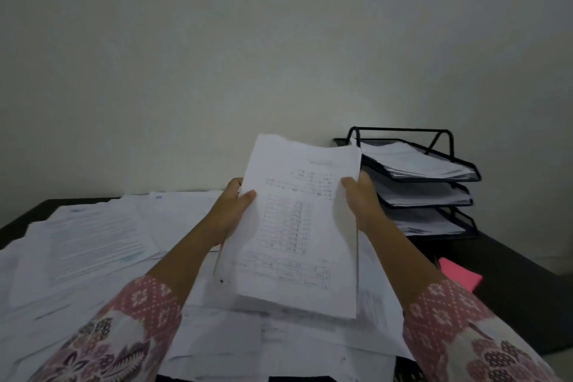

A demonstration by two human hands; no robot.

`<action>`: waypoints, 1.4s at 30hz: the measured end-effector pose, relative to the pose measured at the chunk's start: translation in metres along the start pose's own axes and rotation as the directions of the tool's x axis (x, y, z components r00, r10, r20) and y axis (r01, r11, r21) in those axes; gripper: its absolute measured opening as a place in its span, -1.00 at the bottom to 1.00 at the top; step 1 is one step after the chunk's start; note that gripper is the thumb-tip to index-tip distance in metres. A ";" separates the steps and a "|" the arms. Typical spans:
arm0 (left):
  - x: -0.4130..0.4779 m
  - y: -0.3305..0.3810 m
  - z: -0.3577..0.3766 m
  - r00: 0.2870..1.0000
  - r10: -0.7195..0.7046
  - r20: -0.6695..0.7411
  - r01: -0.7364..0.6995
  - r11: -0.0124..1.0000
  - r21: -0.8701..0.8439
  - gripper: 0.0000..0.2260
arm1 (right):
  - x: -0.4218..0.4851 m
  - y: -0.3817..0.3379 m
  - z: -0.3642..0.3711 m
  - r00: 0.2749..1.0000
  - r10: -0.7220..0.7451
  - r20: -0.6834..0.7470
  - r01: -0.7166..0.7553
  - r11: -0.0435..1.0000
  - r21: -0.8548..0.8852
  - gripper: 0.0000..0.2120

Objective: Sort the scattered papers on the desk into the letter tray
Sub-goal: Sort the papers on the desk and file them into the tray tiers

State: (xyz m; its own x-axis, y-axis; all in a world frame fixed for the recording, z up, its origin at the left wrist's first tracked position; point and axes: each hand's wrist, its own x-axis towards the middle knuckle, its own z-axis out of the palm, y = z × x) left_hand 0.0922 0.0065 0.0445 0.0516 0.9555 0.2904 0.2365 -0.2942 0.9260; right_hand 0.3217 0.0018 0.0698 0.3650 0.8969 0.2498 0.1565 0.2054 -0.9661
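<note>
I hold a sheaf of white printed papers (297,226) up above the desk, its top sheet bearing a table. My left hand (231,208) grips its left edge, thumb on the front. My right hand (361,198) grips the right edge the same way. A black wire letter tray (465,169) with three tiers stands at the back right, each tier holding papers. Scattered papers (96,242) cover the desk to the left and beneath the held sheaf.
A pink pad (460,273) lies on the dark desk (511,288) to the right, in front of the tray. A plain wall rises behind the desk. Patterned pink sleeves cover both forearms.
</note>
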 end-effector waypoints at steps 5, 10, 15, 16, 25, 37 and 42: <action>-0.003 -0.006 0.054 0.988 -0.072 0.134 0.065 0.996 0.053 -0.67 | 0.006 0.036 -0.047 0.981 0.171 -0.090 -0.166 0.985 0.056 -0.69; -0.001 -0.006 0.096 0.963 -0.142 0.229 0.129 0.989 0.072 -0.68 | 0.013 0.062 -0.089 0.959 0.244 -0.145 -0.242 0.970 0.029 -0.73; 0.002 -0.001 0.124 0.912 -0.192 0.362 0.161 0.980 0.114 -0.68 | 0.026 0.073 -0.126 0.928 0.287 -0.237 -0.287 0.957 0.034 -0.70; 0.004 -0.002 0.128 0.897 -0.198 0.396 0.165 0.979 0.116 -0.67 | 0.029 0.074 -0.134 0.920 0.300 -0.253 -0.302 0.953 0.030 -0.70; 0.006 0.009 0.154 0.647 -0.291 0.705 0.339 0.938 0.076 -0.61 | 0.059 0.077 -0.193 0.849 0.395 -0.352 -0.397 0.915 0.070 -0.67; 0.031 0.035 0.215 0.772 -0.304 0.558 0.403 0.914 -0.059 -0.70 | 0.058 0.071 -0.228 0.874 0.447 -0.193 -0.455 0.891 0.004 -0.88; 0.041 0.047 0.246 0.787 -0.389 0.478 0.496 0.861 -0.115 -0.71 | 0.054 0.072 -0.242 0.837 0.524 -0.162 -0.495 0.849 0.185 -0.87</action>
State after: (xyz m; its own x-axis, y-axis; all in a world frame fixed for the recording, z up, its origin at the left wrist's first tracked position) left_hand 0.3446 0.0366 0.0405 0.4127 0.8767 -0.2471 0.1171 0.2180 0.9689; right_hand 0.5746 -0.0301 0.0297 0.5358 0.7944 -0.2863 -0.2178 -0.1975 -0.9558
